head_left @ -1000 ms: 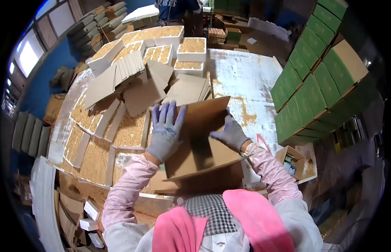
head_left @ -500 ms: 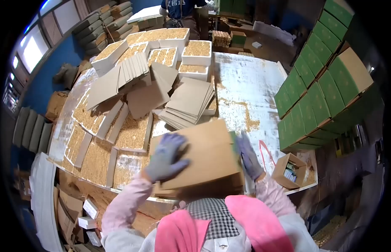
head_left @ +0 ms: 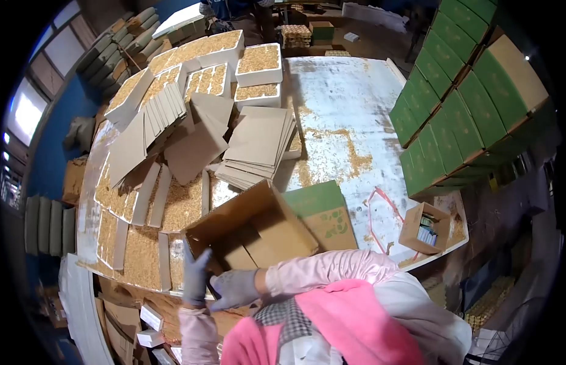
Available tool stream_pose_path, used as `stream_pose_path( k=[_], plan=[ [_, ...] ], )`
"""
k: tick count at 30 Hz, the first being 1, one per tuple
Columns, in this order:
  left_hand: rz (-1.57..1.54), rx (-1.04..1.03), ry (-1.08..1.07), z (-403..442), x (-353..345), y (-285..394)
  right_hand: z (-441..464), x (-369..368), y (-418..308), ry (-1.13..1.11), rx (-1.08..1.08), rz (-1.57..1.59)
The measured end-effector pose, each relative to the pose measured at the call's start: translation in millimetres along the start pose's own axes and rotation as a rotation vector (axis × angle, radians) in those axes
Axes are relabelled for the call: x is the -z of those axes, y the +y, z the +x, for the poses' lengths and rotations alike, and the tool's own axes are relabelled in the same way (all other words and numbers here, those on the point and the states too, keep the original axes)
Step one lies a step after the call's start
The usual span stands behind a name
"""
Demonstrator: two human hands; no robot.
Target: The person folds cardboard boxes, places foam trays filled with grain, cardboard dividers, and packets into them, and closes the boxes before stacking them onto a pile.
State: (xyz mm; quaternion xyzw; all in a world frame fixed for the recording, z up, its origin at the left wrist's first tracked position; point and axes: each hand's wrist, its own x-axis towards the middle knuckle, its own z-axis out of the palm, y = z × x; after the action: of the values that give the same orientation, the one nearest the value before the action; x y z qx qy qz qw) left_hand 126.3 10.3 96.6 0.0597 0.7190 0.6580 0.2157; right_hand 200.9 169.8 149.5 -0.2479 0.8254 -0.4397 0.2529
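Note:
An open brown cardboard box (head_left: 286, 234) lies tilted on the near edge of the table, its opening towards me and its inside visible. A green printed side (head_left: 322, 213) spreads out to its right. My left hand (head_left: 196, 277), in a grey glove, is at the box's near left corner, thumb and fingers apart. My right hand (head_left: 237, 288), gloved too, reaches across in front of the box to beside the left hand. Something dark shows between the two hands, too small to make out. The right fingertips are partly hidden.
Flat cardboard sheets (head_left: 255, 143) lie behind the box. White trays (head_left: 258, 66) filled with yellowish grains cover the left of the table. Green boxes (head_left: 447, 121) are stacked at the right, near a small open carton (head_left: 426, 228) and a red strap (head_left: 371, 216). A person (head_left: 237, 15) stands behind.
The box has turned from showing a flat brown side to showing its open inside. My right hand has crossed from the box's right side to the left; my left hand has moved down and left.

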Motion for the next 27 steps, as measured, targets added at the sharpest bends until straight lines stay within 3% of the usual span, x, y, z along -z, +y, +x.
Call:
stream_pose_path(
  k=[1,2,3,4,5,7,8,10,11,12,14,15,18,19,20,22,26,27],
  plan=[
    [0.190,-0.007,0.118,2,3,-24,-12,25,6,-0.015,0.053,0.133],
    [0.173,0.010,0.119,9,18,-53,-31,60,11,-0.025,0.108,0.264],
    [0.190,-0.007,0.138,1,6,-37,-56,95,19,0.170,0.086,0.587],
    [0.202,-0.024,0.159,-12,-10,-13,-55,105,89,0.384,0.196,0.823],
    [0.186,0.006,0.176,-13,-16,-3,-77,142,140,0.731,0.457,0.296],
    [0.151,0.070,0.209,-14,-25,6,-95,196,229,1.243,0.075,0.880],
    [0.251,0.061,0.232,-12,-29,5,-86,196,291,1.506,-0.176,0.945],
    [0.467,0.045,0.275,-8,-32,2,-65,187,402,1.183,-0.740,0.642],
    [0.466,0.035,0.291,-8,-30,-1,-39,172,420,1.294,-0.673,0.662],
    [0.414,0.050,0.299,-7,-27,-4,-25,181,371,1.297,-1.101,0.398],
    [0.318,0.095,0.309,-10,-22,-8,5,165,373,1.731,-0.918,0.560],
    [0.343,0.100,0.320,-8,-23,-5,12,159,395,1.791,-0.954,0.435],
    [0.348,0.123,0.337,-9,-31,0,4,150,432,1.741,-0.719,0.649],
    [0.306,0.130,0.332,-10,-27,-4,-24,166,369,1.649,-0.840,0.697],
    [0.262,0.130,0.330,-9,-24,-4,-44,179,338,1.620,-0.768,0.822],
    [0.253,0.123,0.269,-11,-22,5,-84,185,353,1.615,-0.787,0.773],
    [0.306,0.039,0.242,-13,-5,-14,-211,160,351,1.518,-0.301,0.845],
    [0.241,0.065,0.204,-13,-7,-3,-244,154,348,1.537,-0.325,0.722]
  ],
)
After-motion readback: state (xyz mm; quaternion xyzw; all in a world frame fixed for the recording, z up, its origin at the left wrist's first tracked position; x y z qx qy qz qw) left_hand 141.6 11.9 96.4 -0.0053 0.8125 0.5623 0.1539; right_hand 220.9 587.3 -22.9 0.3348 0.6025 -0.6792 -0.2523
